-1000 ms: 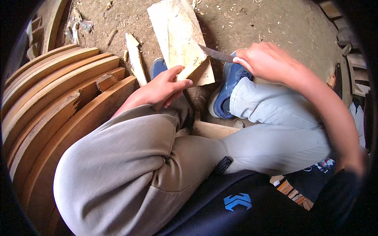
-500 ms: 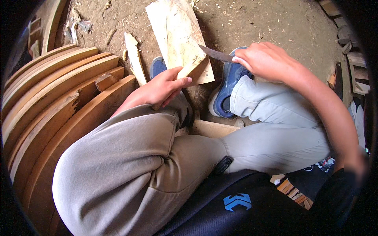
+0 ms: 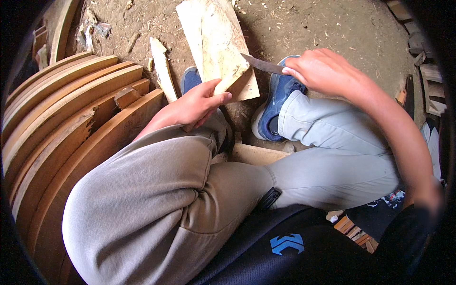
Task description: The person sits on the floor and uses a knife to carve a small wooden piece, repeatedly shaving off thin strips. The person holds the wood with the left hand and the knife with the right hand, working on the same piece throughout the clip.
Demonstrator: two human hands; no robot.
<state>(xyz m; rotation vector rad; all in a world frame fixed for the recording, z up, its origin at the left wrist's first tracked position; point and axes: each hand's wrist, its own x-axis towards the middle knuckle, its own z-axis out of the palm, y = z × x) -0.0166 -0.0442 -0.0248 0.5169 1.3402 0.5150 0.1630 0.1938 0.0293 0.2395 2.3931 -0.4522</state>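
Note:
My left hand is closed around a pale piece of wood, whose far end sticks out past my thumb. That end lies over a wide, pale wooden board on the ground between my feet. In my right hand is a knife, gripped at its handle, which my fingers hide. The dark blade points left, its tip close to the upper end of the wood piece; I cannot tell whether they touch.
Several curved wooden planks stand stacked along my left side. A splintered wood offcut lies left of the board. My blue shoes flank the board's near end. Wood chips dot the dirt floor, and more wood pieces line the right edge.
My right hand and the knife have shifted very slightly, upward and to the right. The left hand stays in place on the wood piece.

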